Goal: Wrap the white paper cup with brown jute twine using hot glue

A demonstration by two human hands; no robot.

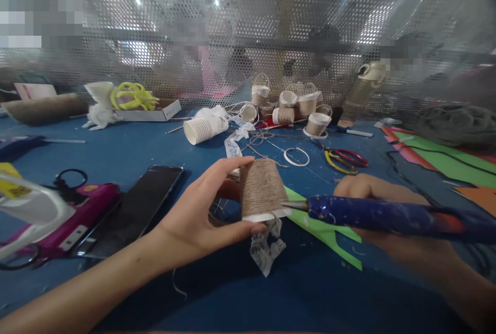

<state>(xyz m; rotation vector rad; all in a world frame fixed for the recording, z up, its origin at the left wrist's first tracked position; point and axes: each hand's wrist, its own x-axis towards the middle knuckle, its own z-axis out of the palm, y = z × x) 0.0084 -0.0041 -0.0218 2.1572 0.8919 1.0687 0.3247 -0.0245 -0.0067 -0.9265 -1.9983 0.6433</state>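
My left hand (217, 205) grips a paper cup wrapped in brown twine (261, 186), its white rim facing down toward me. My right hand (372, 194) is closed around a blue soldering-iron-like hot tool (360, 212). The tool's metal tip meets the twine near the rim, at the cup's right side. Crumpled translucent plastic (266, 251) hangs below the cup. Green paper strips (325, 236) lie behind and to the right of it.
Twine-wrapped little baskets (308, 104) and stacked paper cups (199, 130) stand at the back. Yellow-and-red scissors (343, 161) and a white ring (296, 156) lie beyond my hands. A phone (135, 210) rests at left, coloured paper (437, 155) at right.
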